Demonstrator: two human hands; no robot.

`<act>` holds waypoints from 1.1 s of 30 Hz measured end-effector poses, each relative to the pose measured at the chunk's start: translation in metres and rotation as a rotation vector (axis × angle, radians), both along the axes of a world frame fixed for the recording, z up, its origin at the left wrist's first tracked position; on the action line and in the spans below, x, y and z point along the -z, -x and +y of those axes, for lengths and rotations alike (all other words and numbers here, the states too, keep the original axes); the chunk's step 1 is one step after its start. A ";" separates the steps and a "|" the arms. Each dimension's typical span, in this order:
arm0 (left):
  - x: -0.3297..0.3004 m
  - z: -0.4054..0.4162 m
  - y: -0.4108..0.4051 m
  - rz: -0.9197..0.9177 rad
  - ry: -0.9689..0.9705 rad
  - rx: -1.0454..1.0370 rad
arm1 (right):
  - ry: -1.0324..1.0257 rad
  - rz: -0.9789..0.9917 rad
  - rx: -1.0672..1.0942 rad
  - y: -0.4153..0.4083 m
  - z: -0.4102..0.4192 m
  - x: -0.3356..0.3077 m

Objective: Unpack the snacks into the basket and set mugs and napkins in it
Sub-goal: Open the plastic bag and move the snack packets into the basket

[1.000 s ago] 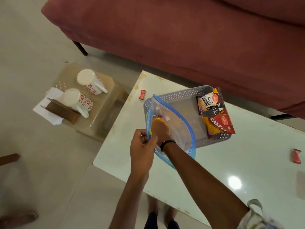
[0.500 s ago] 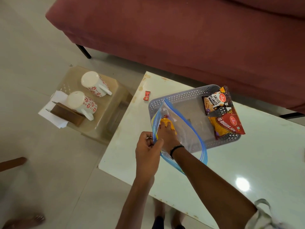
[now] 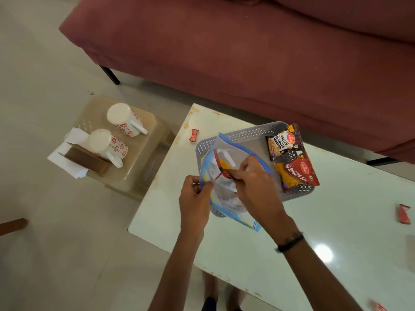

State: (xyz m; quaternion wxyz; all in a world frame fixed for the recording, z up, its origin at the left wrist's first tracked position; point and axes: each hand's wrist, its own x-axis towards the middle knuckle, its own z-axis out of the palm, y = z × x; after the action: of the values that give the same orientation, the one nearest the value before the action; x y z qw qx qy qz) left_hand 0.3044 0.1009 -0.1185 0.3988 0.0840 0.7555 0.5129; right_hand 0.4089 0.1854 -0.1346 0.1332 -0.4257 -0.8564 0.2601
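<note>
Clear bag (image 3: 226, 196) at the basket's (image 3: 244, 133) seven o'clock: our left hand (image 3: 194, 196) pinched its rim open so our right hand (image 3: 251, 185), fingers clamped on a packet (image 3: 222, 167), could withdraw it.

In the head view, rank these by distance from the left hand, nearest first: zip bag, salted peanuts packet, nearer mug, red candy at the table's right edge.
From the left hand:
1. Zip bag, pinched at its rim.
2. Nearer mug, on the stool to the left.
3. Salted peanuts packet, in the basket's far right corner.
4. Red candy, far right.

Grey basket (image 3: 247, 134) on table, two snack packets (image 3: 292, 158) inside
</note>
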 end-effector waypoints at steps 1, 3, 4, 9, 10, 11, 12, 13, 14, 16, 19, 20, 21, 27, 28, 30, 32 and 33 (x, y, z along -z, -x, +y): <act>-0.001 0.001 0.000 -0.004 -0.001 0.000 | 0.051 0.099 0.002 -0.007 -0.003 -0.012; -0.004 0.003 -0.001 -0.031 -0.016 0.011 | 0.133 0.261 -0.050 -0.020 -0.007 -0.033; -0.006 0.004 -0.002 -0.048 -0.024 0.027 | 0.152 0.310 -0.088 -0.025 -0.009 -0.037; -0.018 0.005 -0.017 -0.134 -0.146 0.122 | 0.335 0.486 -0.022 -0.039 -0.014 -0.045; -0.018 0.006 -0.020 -0.137 -0.168 0.139 | 0.336 0.505 0.017 -0.038 -0.014 -0.045; -0.019 0.008 -0.024 -0.139 -0.188 0.152 | 0.314 0.519 0.058 -0.037 -0.013 -0.047; -0.019 0.009 -0.027 -0.143 -0.204 0.160 | 0.273 0.520 0.100 -0.036 -0.012 -0.048; -0.019 0.010 -0.029 -0.148 -0.217 0.162 | 0.231 0.521 0.131 -0.035 -0.011 -0.048; -0.019 0.011 -0.031 -0.151 -0.225 0.159 | 0.199 0.524 0.149 -0.034 -0.010 -0.049; -0.020 0.012 -0.034 -0.153 -0.245 0.154 | 0.181 0.544 0.145 -0.036 -0.009 -0.052; -0.022 0.012 -0.033 -0.147 -0.267 0.122 | 0.216 0.580 0.095 -0.045 -0.006 -0.066; -0.021 0.013 -0.031 -0.144 -0.268 0.099 | 0.225 0.583 0.064 -0.048 -0.003 -0.073; -0.019 0.014 -0.028 -0.140 -0.259 0.076 | 0.236 0.581 0.031 -0.052 0.000 -0.081; -0.011 0.025 -0.012 0.031 -0.100 0.082 | 0.283 0.590 -0.065 -0.075 0.035 -0.129; -0.011 0.025 -0.010 0.030 -0.086 0.083 | 0.248 0.574 -0.070 -0.081 0.043 -0.135; -0.010 0.023 -0.004 0.035 -0.075 0.081 | 0.191 0.527 -0.080 -0.094 0.059 -0.147; -0.010 0.018 0.003 0.070 -0.067 0.081 | 0.102 0.406 -0.118 -0.109 0.078 -0.152; -0.011 0.015 0.005 0.082 -0.067 0.083 | 0.035 0.313 -0.149 -0.116 0.090 -0.150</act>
State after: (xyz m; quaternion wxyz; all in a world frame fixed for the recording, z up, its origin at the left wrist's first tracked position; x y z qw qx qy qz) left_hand 0.2990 0.1162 -0.1073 0.3854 0.1497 0.7495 0.5170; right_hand 0.5245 0.2749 0.0152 0.2378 -0.3177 -0.8497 0.3473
